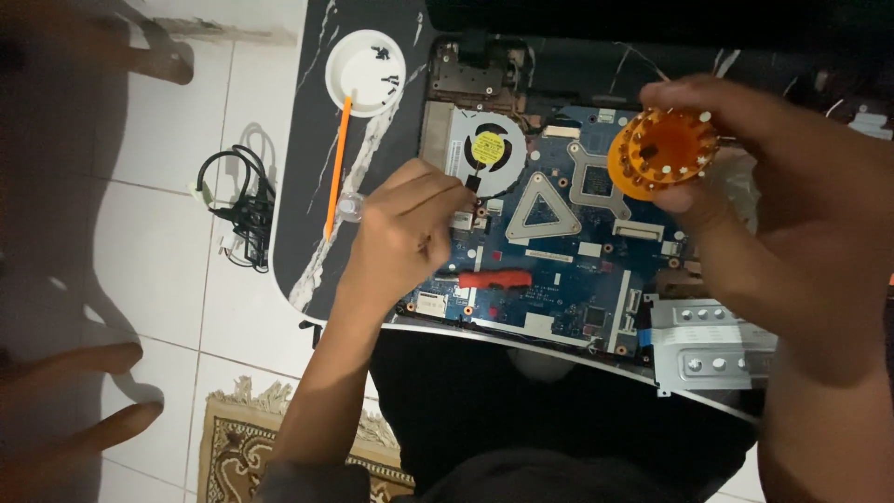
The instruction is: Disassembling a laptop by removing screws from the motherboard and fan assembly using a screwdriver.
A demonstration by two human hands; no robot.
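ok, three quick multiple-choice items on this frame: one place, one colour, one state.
1. Where is the white dish?
A. at the table's far left corner
B. on the rug
C. on the fan

2. What colour is the round bit holder?
A. green
B. orange
C. black

3. What is the right hand doing?
A. lying flat on the board
B. hanging free
C. gripping the bit holder

Key: 1 A, the dish sits at the table corner above the orange screwdriver. 2 B, the holder is orange with white dots on it. 3 C, the fingers wrap round it, above the blue board; the left hand is closed beside the fan.
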